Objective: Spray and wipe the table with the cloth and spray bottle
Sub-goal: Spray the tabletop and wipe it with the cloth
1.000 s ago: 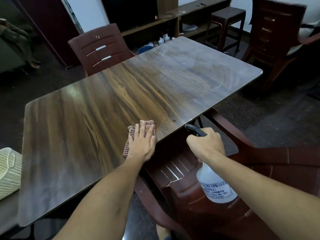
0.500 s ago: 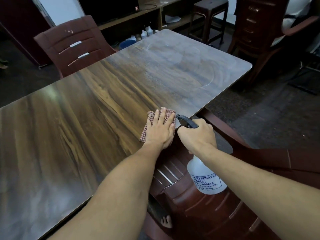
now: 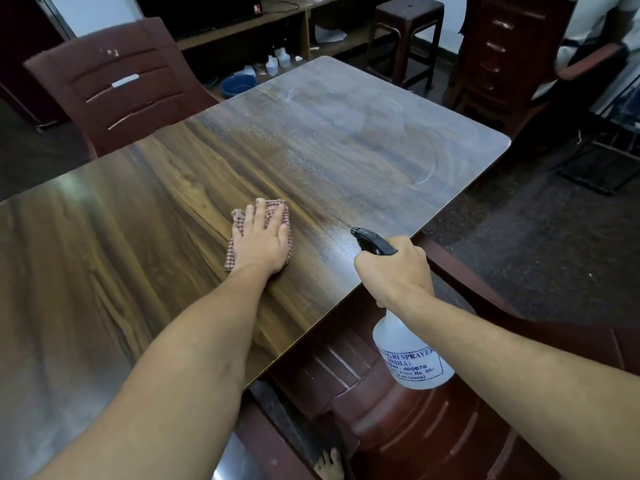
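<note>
My right grip (image 3: 394,271) wraps the neck of the translucent white plastic spray bottle (image 3: 412,358), held off the edge of the wood-grain tabletop (image 3: 156,209), long axis tilted, black nozzle pointing away-left over it. My left grip (image 3: 261,240) lies flat-fingered on the red-checked cloth (image 3: 275,211).

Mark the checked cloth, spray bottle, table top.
Red-and-white checked cloth (image 3: 281,206): head view, far corner.
Translucent white plastic spray bottle (image 3: 410,358): head view, labelled body.
Brown wood-grain table (image 3: 381,140): head view, bare misted top.

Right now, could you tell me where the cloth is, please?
In the head view, the cloth lies mid-frame on the table, pressed flat under the left hand, just left of the spray bottle that the right hand grips.
</note>
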